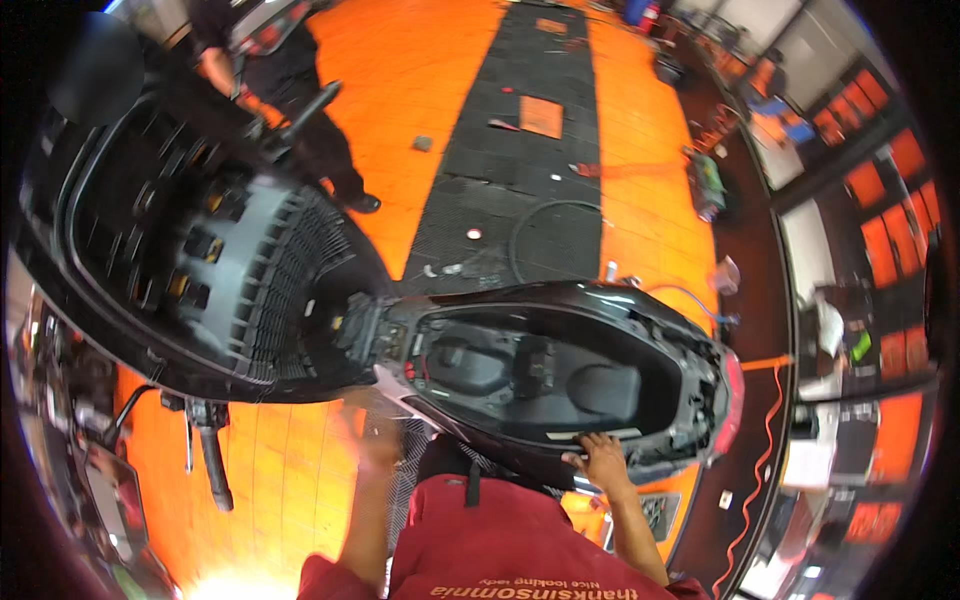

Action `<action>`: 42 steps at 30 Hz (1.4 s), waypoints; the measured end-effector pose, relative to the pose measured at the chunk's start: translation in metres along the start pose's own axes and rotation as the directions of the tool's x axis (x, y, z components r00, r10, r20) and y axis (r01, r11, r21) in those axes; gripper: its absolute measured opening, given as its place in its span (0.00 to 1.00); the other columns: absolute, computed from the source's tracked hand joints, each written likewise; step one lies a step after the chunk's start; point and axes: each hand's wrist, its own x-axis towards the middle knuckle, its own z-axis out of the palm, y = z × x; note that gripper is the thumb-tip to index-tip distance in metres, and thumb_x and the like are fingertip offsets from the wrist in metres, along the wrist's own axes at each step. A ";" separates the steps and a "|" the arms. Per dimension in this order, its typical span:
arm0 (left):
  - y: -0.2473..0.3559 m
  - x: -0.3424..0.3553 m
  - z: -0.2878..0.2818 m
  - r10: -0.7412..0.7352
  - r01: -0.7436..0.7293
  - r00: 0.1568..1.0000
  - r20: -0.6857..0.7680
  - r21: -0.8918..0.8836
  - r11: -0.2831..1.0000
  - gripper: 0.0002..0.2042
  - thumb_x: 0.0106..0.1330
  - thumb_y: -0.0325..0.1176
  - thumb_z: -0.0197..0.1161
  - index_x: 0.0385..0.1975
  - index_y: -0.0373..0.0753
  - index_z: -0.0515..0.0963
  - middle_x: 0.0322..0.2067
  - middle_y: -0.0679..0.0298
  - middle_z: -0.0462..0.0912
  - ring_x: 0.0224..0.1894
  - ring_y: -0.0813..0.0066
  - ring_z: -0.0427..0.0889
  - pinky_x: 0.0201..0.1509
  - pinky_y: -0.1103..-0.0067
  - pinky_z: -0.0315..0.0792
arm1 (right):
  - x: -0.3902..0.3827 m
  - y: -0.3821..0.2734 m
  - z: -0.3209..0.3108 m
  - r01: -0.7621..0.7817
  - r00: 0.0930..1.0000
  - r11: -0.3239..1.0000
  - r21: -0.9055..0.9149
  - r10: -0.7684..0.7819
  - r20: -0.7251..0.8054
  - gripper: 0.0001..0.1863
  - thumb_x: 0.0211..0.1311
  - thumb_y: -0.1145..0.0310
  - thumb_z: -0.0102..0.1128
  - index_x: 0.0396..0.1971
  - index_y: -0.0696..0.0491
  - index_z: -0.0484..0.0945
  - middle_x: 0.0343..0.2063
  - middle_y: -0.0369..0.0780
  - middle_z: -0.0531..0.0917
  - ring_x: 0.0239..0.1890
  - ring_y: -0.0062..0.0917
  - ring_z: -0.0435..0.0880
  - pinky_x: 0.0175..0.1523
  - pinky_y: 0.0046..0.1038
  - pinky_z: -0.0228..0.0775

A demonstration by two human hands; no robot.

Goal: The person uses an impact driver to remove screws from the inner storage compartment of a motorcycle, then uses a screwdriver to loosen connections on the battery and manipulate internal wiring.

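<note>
A dark scooter lies across the view, its underseat storage bin (540, 415) uncovered. The seat (240, 260) is tipped up toward the handlebars, showing its ribbed underside. My right hand (603, 462) rests on the near rim of the bin, fingers laid over the edge and thumb apart. Beside the scooter's near side, below the seat hinge (362, 330), is my left hand (375, 440). Motion smears its fingers, so I cannot make out their shape or whether they hold anything.
Handlebar grips (215, 470) stick out past the seat. A person in dark clothes (300, 90) stands beyond the scooter's front. A black hose (525, 235) lies on the floor mat. At right, a coiled orange air hose (770, 440) runs along a dark ledge with tools.
</note>
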 end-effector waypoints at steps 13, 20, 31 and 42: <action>0.032 0.225 -0.161 0.044 0.051 0.800 -0.598 0.140 0.989 0.40 0.66 0.51 0.64 0.66 0.24 0.59 0.66 0.43 0.63 0.67 0.52 0.65 0.71 0.67 0.59 | -0.017 0.164 -0.023 -0.727 0.524 0.643 0.241 0.746 -0.411 0.41 0.53 0.51 0.69 0.63 0.57 0.65 0.59 0.47 0.70 0.63 0.44 0.67 0.65 0.48 0.58; -0.001 0.226 -0.167 0.102 -0.004 0.815 -0.571 0.170 0.985 0.34 0.74 0.46 0.53 0.67 0.24 0.54 0.68 0.40 0.58 0.70 0.49 0.59 0.73 0.67 0.55 | 0.017 0.188 -0.041 -0.831 0.470 0.501 0.242 0.865 -0.175 0.50 0.41 0.48 0.78 0.61 0.57 0.65 0.60 0.52 0.68 0.62 0.46 0.70 0.64 0.54 0.61; -0.027 0.230 -0.162 -0.051 0.139 0.801 -0.596 0.102 0.985 0.32 0.74 0.50 0.51 0.68 0.30 0.59 0.67 0.46 0.63 0.68 0.52 0.65 0.69 0.70 0.61 | 0.011 0.189 -0.066 -0.782 0.622 0.623 -0.029 0.776 -0.104 0.38 0.44 0.39 0.73 0.48 0.56 0.80 0.53 0.49 0.79 0.55 0.40 0.80 0.63 0.45 0.63; -0.024 0.236 -0.164 -0.174 0.216 0.799 -0.575 0.004 0.976 0.35 0.73 0.56 0.48 0.66 0.29 0.62 0.64 0.43 0.67 0.65 0.49 0.68 0.66 0.68 0.62 | -0.007 0.190 -0.058 -0.698 0.654 0.692 0.186 0.721 -0.228 0.44 0.41 0.45 0.74 0.57 0.56 0.75 0.57 0.54 0.74 0.58 0.46 0.76 0.66 0.54 0.58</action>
